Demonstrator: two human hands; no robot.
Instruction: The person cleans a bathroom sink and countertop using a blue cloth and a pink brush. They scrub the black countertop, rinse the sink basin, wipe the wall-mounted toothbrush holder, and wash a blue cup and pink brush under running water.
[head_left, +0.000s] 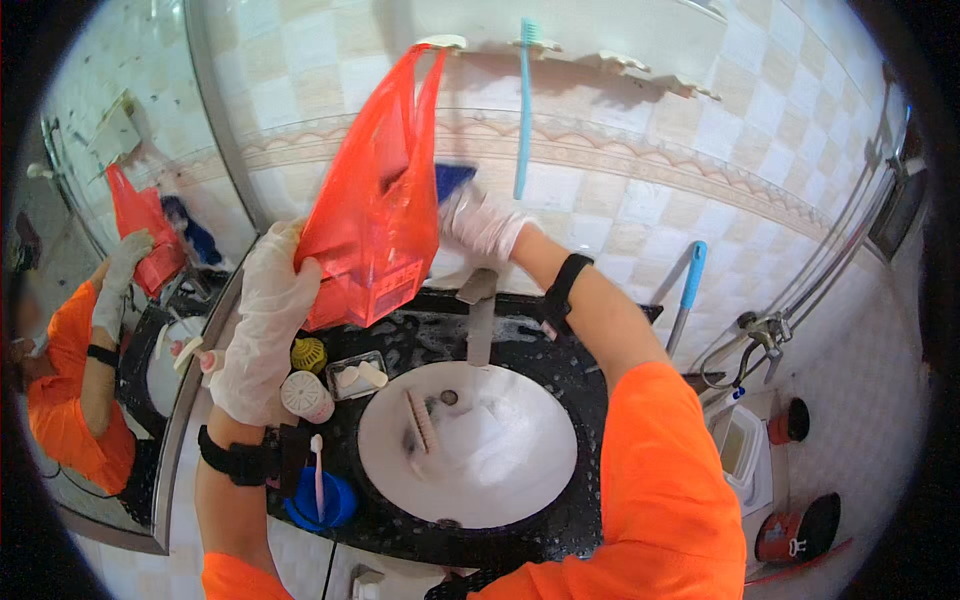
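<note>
A red plastic bag (375, 217) hangs by its handles from a hook on the tiled wall, with a box-like thing inside. My left hand (274, 307), in a whitish glove, grips the bag's left edge between thumb and fingers. Just right of the bag, my right hand (480, 221), gloved too, is beside a dark blue cloth (454, 180); its fingertips are partly hidden, so its hold on the cloth cannot be told. Below lies a white oval washbasin (510, 450) with a brush (421, 421) in it. The metal faucet (480, 315) stands behind the basin.
On the wet black countertop (330, 405) are a soap dish (358, 375), a white canister (307, 397), a yellow container (308, 355) and a blue cup (321, 499) with a toothbrush. A teal toothbrush (524, 120) hangs on the wall. The mirror's frame (202, 330) borders the left; shower fittings (765, 334) stand right.
</note>
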